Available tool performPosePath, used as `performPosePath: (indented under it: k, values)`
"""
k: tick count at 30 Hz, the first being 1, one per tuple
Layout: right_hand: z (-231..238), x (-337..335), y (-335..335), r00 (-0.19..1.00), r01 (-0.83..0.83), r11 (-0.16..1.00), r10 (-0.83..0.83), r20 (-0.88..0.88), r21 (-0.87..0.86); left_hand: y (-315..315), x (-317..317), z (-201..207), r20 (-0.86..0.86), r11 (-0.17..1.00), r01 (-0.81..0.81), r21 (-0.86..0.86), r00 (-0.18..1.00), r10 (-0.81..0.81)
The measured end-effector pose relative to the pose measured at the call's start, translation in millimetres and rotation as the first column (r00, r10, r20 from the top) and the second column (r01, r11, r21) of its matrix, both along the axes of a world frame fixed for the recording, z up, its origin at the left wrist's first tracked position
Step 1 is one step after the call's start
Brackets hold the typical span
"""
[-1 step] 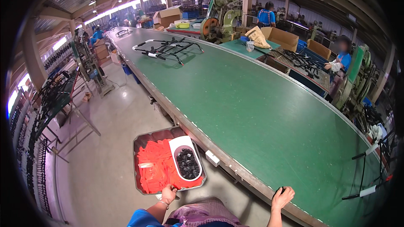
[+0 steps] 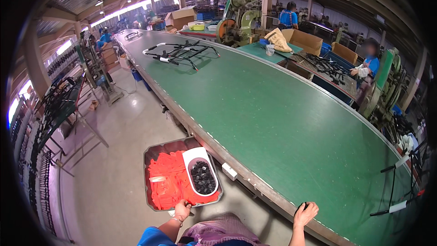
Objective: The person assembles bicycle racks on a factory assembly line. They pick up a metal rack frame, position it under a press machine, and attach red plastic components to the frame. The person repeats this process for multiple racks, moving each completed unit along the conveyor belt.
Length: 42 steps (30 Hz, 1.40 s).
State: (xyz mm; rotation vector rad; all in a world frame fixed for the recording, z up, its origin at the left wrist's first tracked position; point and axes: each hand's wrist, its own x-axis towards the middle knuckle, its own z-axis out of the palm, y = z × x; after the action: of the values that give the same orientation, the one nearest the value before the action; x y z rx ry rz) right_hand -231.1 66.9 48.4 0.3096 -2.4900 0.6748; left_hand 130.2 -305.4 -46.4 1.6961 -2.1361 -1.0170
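Dark-grey plastic tray [image 2: 169,146], heaped with red strips [image 2: 166,180], lies just ahead of the left hand [image 2: 182,209], the nearer one (whether its fingers grip, I cannot tell); the right hand [image 2: 306,213] clamps a small black piece [image 2: 301,206] above the green-topped desk [image 2: 273,127].
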Motion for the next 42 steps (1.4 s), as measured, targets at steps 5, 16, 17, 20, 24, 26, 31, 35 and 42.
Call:
performPosePath:
  k: [5, 16, 17, 20, 24, 26, 31, 35, 42]
  values:
    - [1, 0, -1, 1.000, 0.004, 1.000, -0.004, 0.005, 0.002, -1, -2, 2, 0.031, 1.000, -0.010, 0.020, 0.999, 0.010]
    - [-2, -1, 0, 1.000, -0.002, 1.000, 0.002, 0.005, 0.010, -2, -1, -2, 0.029, 0.999, -0.031, 0.012, 0.999, 0.031]
    - [-1, -1, 0, 1.000, -0.003, 1.000, 0.003, 0.003, 0.012, -2, -2, -1, 0.037, 0.999, -0.030, 0.027, 0.999, 0.029]
    - [1, 0, 1, 1.000, -0.003, 1.000, 0.003, 0.006, 0.018, -4, -4, 1, 0.073, 0.999, -0.031, 0.031, 0.997, 0.029]
    - [3, 1, 0, 1.000, 0.007, 1.000, -0.007, 0.015, 0.017, -4, -7, 0, 0.060, 0.999, -0.016, 0.028, 0.998, 0.014]
    - [4, 1, -1, 1.000, 0.008, 1.000, -0.008, 0.024, 0.012, -5, -7, -1, 0.046, 0.999, -0.010, 0.035, 0.999, 0.009]
    - [5, 2, -5, 1.000, -0.002, 1.000, 0.002, 0.031, 0.001, -12, 2, -20, 0.008, 0.999, -0.005, 0.041, 1.000, 0.005]
    - [5, 1, -2, 0.999, 0.011, 1.000, -0.011, 0.040, 0.004, -6, -13, -1, -0.019, 0.997, 0.066, 0.028, 0.998, -0.066]
    - [2, 0, 0, 0.998, 0.000, 1.000, 0.001, 0.059, -0.001, 4, -23, 30, -0.036, 0.997, 0.008, 0.080, 0.999, -0.005]
